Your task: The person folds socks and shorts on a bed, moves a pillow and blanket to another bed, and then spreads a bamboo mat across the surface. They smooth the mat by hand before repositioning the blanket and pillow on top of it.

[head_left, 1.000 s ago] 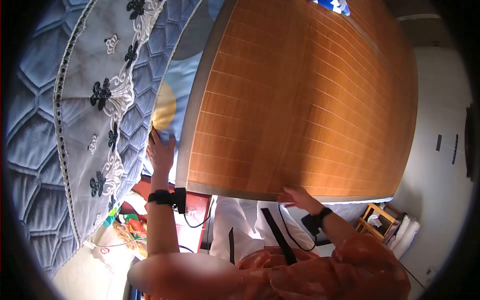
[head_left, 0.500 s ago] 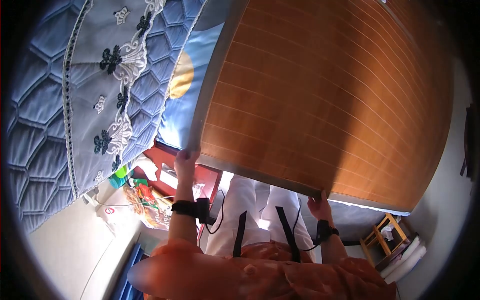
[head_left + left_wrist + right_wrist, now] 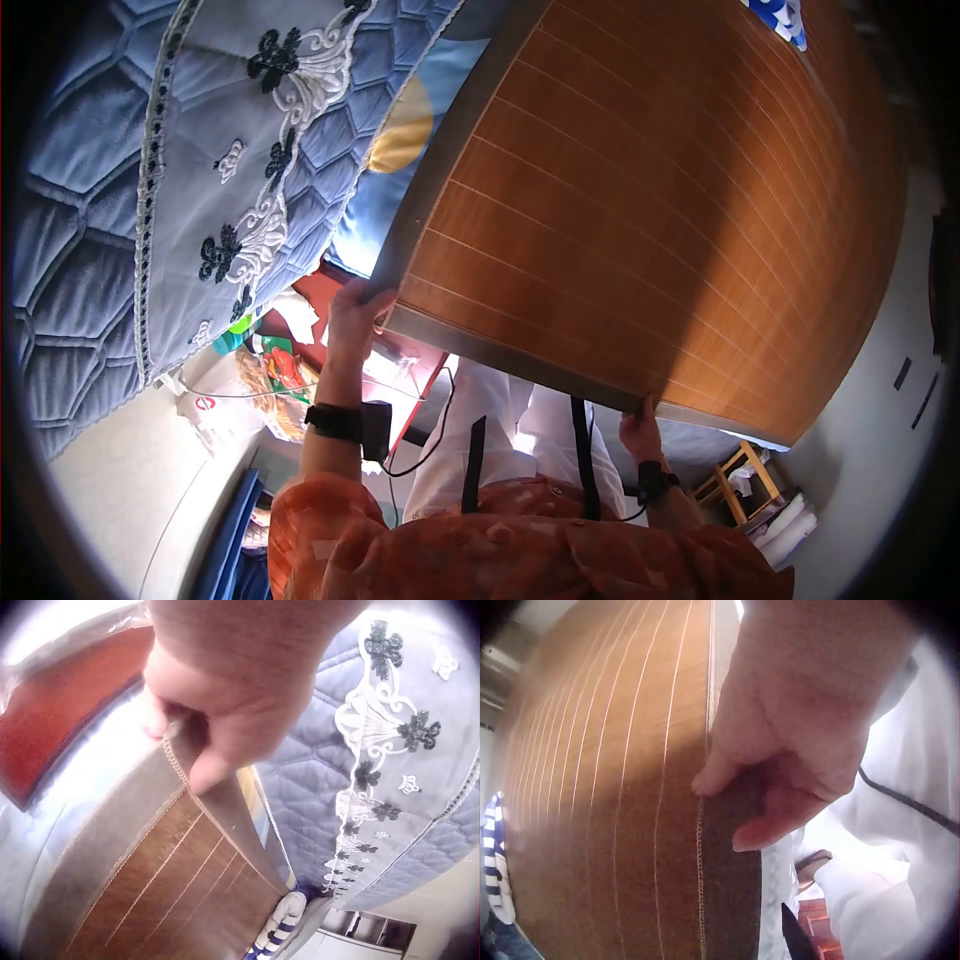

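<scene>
The brown mat point(image 3: 600, 200) is spread over a blue sheet point(image 3: 365, 225). Left of the mat, a quilted cover point(image 3: 85, 250) is seen. At the mat's near-left corner, its border is clamped by the left hand point(image 3: 352, 322); farther right along its near edge, the border is pinched by the right hand point(image 3: 641, 436).

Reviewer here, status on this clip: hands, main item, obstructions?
Left hand pinching corner of brown slatted mat with grey fabric border. Right hand at its near edge. Nothing seen blocking either hand.
</scene>
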The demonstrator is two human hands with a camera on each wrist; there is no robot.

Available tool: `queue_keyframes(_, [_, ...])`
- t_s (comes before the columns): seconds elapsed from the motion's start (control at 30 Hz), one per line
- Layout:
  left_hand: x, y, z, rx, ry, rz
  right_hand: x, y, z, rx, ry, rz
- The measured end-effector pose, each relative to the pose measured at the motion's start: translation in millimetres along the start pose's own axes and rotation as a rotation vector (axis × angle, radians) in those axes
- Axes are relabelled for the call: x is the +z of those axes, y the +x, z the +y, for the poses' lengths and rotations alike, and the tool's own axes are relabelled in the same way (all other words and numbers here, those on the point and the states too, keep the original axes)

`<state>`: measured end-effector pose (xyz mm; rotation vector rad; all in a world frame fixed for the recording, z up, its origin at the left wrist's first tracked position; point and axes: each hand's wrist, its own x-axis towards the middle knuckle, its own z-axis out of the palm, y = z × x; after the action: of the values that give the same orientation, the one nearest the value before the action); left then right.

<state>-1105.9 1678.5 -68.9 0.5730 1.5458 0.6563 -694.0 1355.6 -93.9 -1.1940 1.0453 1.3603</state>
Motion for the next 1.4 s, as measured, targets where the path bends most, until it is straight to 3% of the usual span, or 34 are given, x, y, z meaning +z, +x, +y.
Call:
queue_keyframes(0.17, [-28.0,16.6,35.8,0.003,-0.006,0.060,27.8,-7.0,33.8,0.073,0.040,0.065])
queue_keyframes(0.27, [-44.6,24.3,46.3,0.039,-0.039,0.093,44.2,-4.9,59.5,0.175,0.051,-0.066])
queue_keyframes(0.4, [-45.6,61.0,-0.1,0.025,0.245,0.265,57.0,31.8,76.9,0.139,-0.077,0.013])
queue_keyframes(0.43, [-46.7,76.5,-19.2,0.109,0.260,0.320,66.1,36.4,77.3,0.143,-0.074,0.015])
queue_keyframes(0.5, [-50.5,85.2,-32.4,0.057,0.294,0.327,85.0,36.8,79.2,0.090,-0.354,0.093])
queue_keyframes(0.63, [-44.4,59.7,-2.4,-0.140,0.359,0.330,67.0,36.5,56.9,0.296,-0.479,0.124])
queue_keyframes(0.7, [-56.6,52.0,-9.6,0.610,1.252,0.439,63.6,29.0,41.1,0.312,-0.575,0.143])
queue_keyframes(0.83, [-29.2,29.2,6.5,0.442,1.051,0.589,64.4,15.1,16.7,0.269,-0.740,0.098])
queue_keyframes(0.9, [2.3,41.6,19.4,0.573,1.088,0.519,64.7,16.8,5.0,0.261,-0.773,0.060])
queue_keyframes(1.0, [27.9,92.2,13.1,0.579,1.079,0.546,74.1,15.2,0.6,0.243,-0.807,0.051])
queue_keyframes(1.1, [37.1,122.7,1.7,0.583,1.008,0.641,77.1,10.8,2.5,0.239,-0.813,0.093])
queue_keyframes(1.17, [36.9,129.2,-0.3,0.682,0.934,0.713,76.8,11.0,4.2,0.244,-0.811,0.091])
queue_keyframes(1.4, [40.0,136.7,-6.2,0.608,0.706,0.769,76.6,11.8,1.2,0.220,-0.880,0.083])
